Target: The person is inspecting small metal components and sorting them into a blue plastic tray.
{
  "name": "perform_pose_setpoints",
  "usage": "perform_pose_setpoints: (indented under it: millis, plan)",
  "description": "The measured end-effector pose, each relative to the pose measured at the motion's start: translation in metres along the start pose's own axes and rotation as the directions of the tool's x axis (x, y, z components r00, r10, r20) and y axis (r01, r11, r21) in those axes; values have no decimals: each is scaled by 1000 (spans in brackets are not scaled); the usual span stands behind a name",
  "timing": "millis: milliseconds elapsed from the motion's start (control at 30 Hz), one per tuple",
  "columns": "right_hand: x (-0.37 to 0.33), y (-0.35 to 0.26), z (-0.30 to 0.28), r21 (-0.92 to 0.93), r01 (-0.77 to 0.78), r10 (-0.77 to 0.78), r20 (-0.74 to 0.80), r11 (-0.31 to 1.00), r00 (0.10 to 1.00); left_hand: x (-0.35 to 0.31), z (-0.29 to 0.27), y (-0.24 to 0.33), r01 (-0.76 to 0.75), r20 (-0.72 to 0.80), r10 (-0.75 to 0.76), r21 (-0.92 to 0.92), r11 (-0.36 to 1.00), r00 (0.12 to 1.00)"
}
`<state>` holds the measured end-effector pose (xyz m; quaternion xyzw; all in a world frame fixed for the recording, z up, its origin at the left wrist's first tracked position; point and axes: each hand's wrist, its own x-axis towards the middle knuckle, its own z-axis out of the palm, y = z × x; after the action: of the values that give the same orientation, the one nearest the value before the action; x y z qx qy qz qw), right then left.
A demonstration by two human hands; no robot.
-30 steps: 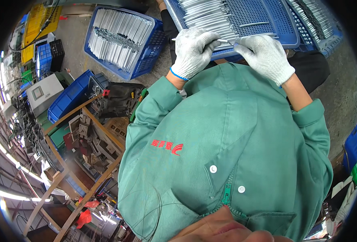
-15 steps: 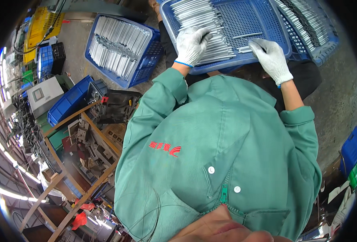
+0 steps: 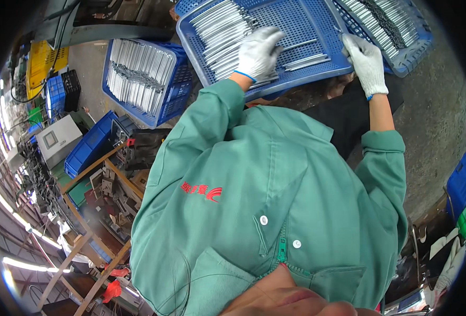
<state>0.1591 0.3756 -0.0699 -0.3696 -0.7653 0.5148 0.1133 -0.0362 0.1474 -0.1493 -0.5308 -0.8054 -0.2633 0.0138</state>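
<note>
Silvery metal rods (image 3: 223, 39) lie in a dense row in the left part of a shallow blue plastic crate (image 3: 317, 29) in front of me. My left hand (image 3: 259, 53), in a white knit glove, is over the right edge of that row. Its fingers are blurred, and whether a rod is in them is hidden. A few loose rods (image 3: 308, 62) rest near the crate's front edge. My right hand (image 3: 366, 62), gloved too, is at the crate's right rim, thumb and fingers closed together; what they pinch is not visible.
A deeper blue crate (image 3: 170, 97) full of rods stands on the floor to the left. Another rod-filled crate (image 3: 417, 45) sits at the right. Farther left are a blue bin (image 3: 90, 142), a grey box (image 3: 59, 130) and a wooden frame (image 3: 77, 208).
My right hand has moved from the loose rods to the crate's right rim. My left hand has shifted right across the row. More loose rods show near the front edge, and the view has shifted.
</note>
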Motion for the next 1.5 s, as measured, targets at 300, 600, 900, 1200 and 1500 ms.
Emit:
perform_pose_setpoints:
  millis: [300,600,900,1200,1500]
  plan:
    - [22,-5,2,238,-23,51,-111,971,993,17,101,17,343,387,-317,4,939,866]
    - [26,-45,4,306,-30,64,-101,951,993,36,85,48,520,843,-295,20,854,451]
    - [31,-35,6,294,-74,101,-76,953,992,28,40,63,542,804,-113,-283,791,584]
    - [20,7,0,400,-28,86,-128,916,988,36,0,88,659,644,-233,-565,497,729]
    - [-81,-57,63,-348,480,-373,331,805,867,26,-87,69,115,362,-430,-858,-501,827]
